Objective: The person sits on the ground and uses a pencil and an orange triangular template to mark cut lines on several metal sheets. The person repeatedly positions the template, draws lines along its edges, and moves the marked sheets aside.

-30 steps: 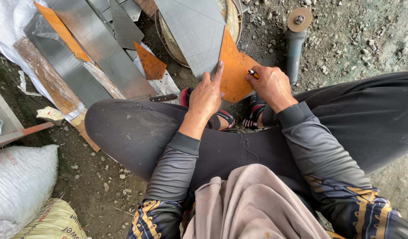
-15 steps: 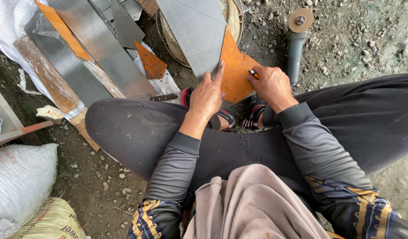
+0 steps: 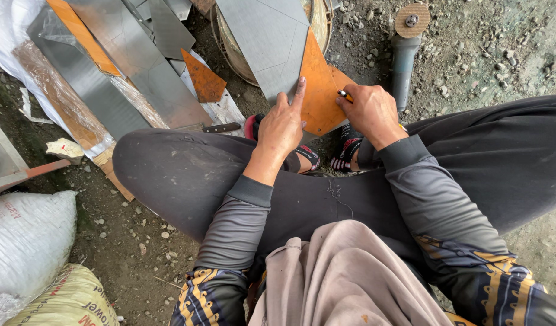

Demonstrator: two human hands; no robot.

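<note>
A: Quick one. Left hand (image 3: 282, 125) flat on the orange template (image 3: 319, 90), index finger stretched along its left edge. The template lies on the grey metal sheet (image 3: 263, 42), which rests over a round drum (image 3: 317, 21) on the ground.

B: Right hand (image 3: 370, 110)?

A: Its grip is pinched together around a pencil (image 3: 345, 95), tip at the template's right edge, just beside the sheet.

B: Left grip state?

A: Spread, fingers splayed, pressing down, holding nothing closed.

B: How to do the tracing well, by your read?

A: Judgement only: keep firm downward pressure with the left palm so the template doesn't slide, hold the pencil tight against the edge, run the line in one pass. The sheet overhangs the drum, so it could rock.

B: Anything else nearby?

A: Angle grinder (image 3: 405, 54) on the gravel to the right, well apart from the hands. Metal strips (image 3: 127, 54) lie to the left, a small knife (image 3: 220, 127) by the knee.
</note>
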